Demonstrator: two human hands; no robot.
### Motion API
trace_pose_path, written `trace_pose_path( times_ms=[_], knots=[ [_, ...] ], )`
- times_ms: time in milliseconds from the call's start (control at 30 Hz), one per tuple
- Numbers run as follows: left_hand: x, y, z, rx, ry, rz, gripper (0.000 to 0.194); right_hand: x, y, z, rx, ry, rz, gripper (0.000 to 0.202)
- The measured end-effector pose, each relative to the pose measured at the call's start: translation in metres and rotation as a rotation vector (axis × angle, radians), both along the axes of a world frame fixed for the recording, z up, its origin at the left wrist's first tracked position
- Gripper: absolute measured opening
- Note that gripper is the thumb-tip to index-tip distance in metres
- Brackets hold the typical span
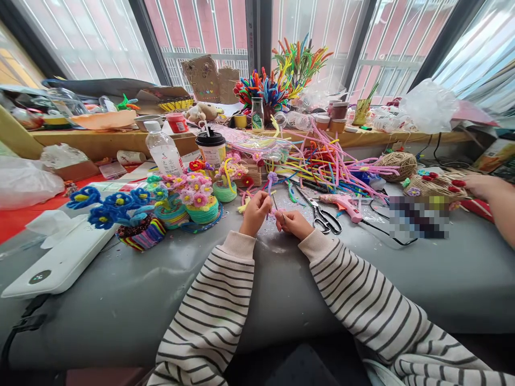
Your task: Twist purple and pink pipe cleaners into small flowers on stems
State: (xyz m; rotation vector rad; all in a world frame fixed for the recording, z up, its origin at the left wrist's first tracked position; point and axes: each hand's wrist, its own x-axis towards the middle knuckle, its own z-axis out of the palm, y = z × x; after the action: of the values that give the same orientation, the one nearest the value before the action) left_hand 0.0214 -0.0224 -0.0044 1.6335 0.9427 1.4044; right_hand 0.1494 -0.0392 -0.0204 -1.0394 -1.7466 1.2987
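Observation:
My left hand (256,213) is closed, its fingers pinching a purple pipe-cleaner flower (272,177) by the stem, with the bloom upright above the fingertips. Close beside it on the right, my right hand (293,222) is closed too; a bit of pink fuzzy material shows at its fingertips, too small to make out clearly. Both hands are over the grey table (281,289). Black-handled scissors (322,214) lie just right of my right hand, and a pink glue gun (344,206) rests beyond them.
Pipe-cleaner flower pots (203,210) and a white device (68,257) stand left. Behind are a lidded cup (211,147), a plastic bottle (163,150) and loose pipe cleaners (322,155). Another person's hand (480,186) touches a twine-wrapped piece (438,186) at right.

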Motion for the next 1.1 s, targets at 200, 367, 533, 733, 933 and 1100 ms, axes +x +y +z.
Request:
trace_pose_path(
  times_ms=[200, 367, 533, 733, 933, 1100],
  knots=[
    [-0.001, 0.002, 0.001, -0.051, -0.129, 0.082, 0.015, 0.000, 0.004, 0.003, -0.340, 0.234, 0.094, 0.063],
    [-0.004, 0.004, 0.000, -0.141, -0.210, 0.106, 0.018, 0.006, 0.007, 0.007, -0.385, 0.326, -0.053, 0.049],
    [-0.005, 0.005, -0.001, -0.190, -0.244, 0.099, 0.021, 0.010, 0.005, 0.013, -0.497, 0.355, 0.050, 0.055],
    [-0.005, 0.002, 0.002, -0.307, -0.353, 0.009, 0.025, 0.007, 0.008, 0.005, -0.399, 0.318, -0.055, 0.047],
    [-0.005, -0.001, 0.005, -0.405, -0.464, -0.127, 0.025, 0.007, 0.010, -0.004, -0.117, 0.265, -0.288, 0.037],
    [-0.005, -0.002, 0.006, -0.425, -0.456, -0.148, 0.024, 0.005, 0.006, -0.001, -0.086, 0.160, -0.218, 0.035]
  ],
)
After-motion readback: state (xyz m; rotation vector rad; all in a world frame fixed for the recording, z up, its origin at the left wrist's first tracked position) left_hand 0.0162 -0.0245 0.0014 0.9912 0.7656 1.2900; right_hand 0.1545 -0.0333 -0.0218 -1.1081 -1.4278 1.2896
